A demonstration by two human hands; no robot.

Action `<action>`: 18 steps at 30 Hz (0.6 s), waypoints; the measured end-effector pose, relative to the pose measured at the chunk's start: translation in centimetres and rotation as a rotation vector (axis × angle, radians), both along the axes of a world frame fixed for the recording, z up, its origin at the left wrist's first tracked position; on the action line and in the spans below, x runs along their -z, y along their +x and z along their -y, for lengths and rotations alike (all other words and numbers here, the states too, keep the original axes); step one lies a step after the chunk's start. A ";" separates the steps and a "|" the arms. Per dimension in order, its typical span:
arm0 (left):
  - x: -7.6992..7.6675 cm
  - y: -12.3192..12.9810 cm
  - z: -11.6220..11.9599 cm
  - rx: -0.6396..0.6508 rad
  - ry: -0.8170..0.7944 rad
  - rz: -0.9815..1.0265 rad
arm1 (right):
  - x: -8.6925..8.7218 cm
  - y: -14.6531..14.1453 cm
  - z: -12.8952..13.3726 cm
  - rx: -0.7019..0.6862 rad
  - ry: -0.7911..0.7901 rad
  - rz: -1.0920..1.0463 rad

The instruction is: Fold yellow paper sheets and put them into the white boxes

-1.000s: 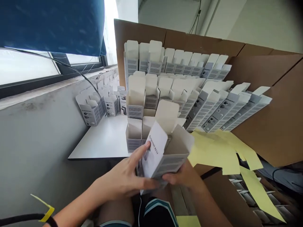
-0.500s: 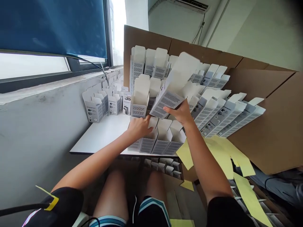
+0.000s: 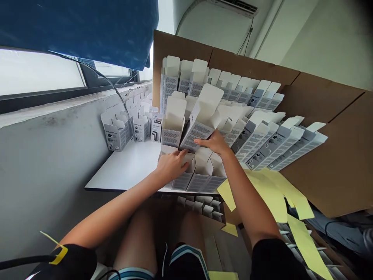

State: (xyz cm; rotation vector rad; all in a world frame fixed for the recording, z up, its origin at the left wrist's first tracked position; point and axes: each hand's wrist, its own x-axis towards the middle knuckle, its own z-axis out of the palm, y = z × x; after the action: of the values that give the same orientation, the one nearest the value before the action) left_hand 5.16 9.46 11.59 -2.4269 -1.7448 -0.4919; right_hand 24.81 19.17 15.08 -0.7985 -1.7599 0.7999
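Big cardboard sheet [image 3: 320, 155] stood behind white table [image 3: 122, 171], w/ rows of open white cartons [image 3: 262, 144] on it; yellow paper strips [image 3: 268, 194] lay at right. Tilted carton [image 3: 198, 130] leaned btw rows, R hand [image 3: 214, 142] against it, fingers [image 3: 204, 142] together, not pinching. L hand [image 3: 171, 166] rested on front-row carton [image 3: 183, 181], fingers [image 3: 182, 155] spread.

- Packing workroom
- Rows of unfolded white retail cartons [image 3: 274, 149] on a white table [image 3: 125, 167]
- Brown cardboard sheets [image 3: 335, 182] propped behind them
- Wall-mounted air conditioner [image 3: 233, 6]
- Grey concrete wall [image 3: 49, 175]
- Window with blue blind [image 3: 78, 31]
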 end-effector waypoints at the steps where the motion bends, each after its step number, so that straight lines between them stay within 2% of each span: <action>1: 0.1 0.0 -0.1 0.004 0.000 0.004 | 0.3 0.1 -0.2 -0.009 -0.007 0.010; 6: 0.6 -0.2 -0.2 0.005 0.001 0.017 | 1.5 0.2 -1.2 -0.008 -0.046 0.070; 9: 0.7 -0.2 -0.2 0.006 -0.011 0.018 | 1.7 0.1 -1.6 0.000 -0.056 0.074; 15: 1.9 -0.9 -0.6 0.099 0.061 0.117 | 0.6 0.0 -1.6 0.077 -0.082 0.159; 18: 3.0 -1.4 -0.6 0.201 0.227 0.272 | -0.2 0.0 -1.2 0.124 -0.078 0.276</action>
State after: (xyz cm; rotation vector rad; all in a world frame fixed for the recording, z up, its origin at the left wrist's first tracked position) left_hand 3.79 10.08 8.57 -2.4721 -1.4381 -1.0261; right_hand 24.84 20.38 15.26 -1.1028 -1.9068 0.7047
